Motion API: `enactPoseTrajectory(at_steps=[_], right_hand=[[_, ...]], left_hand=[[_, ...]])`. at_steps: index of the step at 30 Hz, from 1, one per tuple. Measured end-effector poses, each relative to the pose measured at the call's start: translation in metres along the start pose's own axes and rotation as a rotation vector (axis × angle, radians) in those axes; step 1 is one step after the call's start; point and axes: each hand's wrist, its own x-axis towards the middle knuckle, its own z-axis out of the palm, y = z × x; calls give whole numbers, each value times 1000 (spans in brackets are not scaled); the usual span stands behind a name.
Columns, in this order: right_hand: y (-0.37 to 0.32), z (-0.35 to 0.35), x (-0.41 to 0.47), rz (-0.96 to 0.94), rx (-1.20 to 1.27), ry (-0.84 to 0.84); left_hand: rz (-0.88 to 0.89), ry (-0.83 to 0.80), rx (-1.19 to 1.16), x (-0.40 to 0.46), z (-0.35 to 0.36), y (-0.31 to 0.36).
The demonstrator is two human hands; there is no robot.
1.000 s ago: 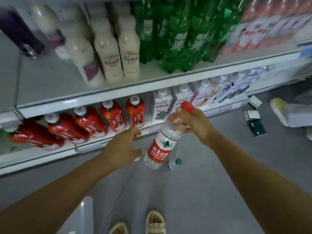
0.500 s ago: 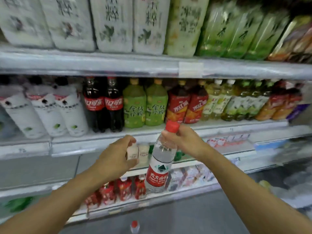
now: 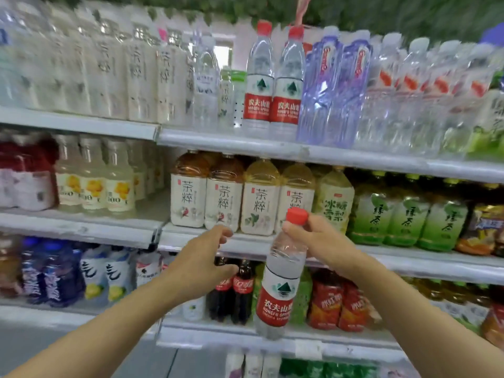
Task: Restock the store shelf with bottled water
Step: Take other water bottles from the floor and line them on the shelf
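Note:
My right hand (image 3: 317,237) pinches a clear water bottle (image 3: 281,279) by its neck, just under the red cap; the bottle has a red label and hangs nearly upright in front of the shelves. My left hand (image 3: 201,261) hovers beside it to the left, fingers loosely curled, holding nothing. On the top shelf (image 3: 272,144) stand two matching red-capped water bottles (image 3: 272,83), with other clear water bottles to their right.
The shelf below carries large tea bottles (image 3: 240,197) and green tea bottles (image 3: 409,214). Lower down are cola bottles (image 3: 231,290) and red-labelled drinks. To the left, white-labelled bottles fill the top shelf. The grey floor (image 3: 54,347) shows at the bottom left.
The view has tilted upward from the floor and low shelves to the upper shelves. My right hand has carried the bottle up with it; the left hand stays close alongside.

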Motion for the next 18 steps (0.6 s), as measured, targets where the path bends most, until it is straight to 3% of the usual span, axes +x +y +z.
enactPoseTrajectory(at_steps=[9,18], right_hand=[[-98,-15,46,-125,-45,152],[-187,-24,91,-209,29,274]], left_hand=[[72,210,130,31,-98,8],[170,317,204,89,-165,-18]])
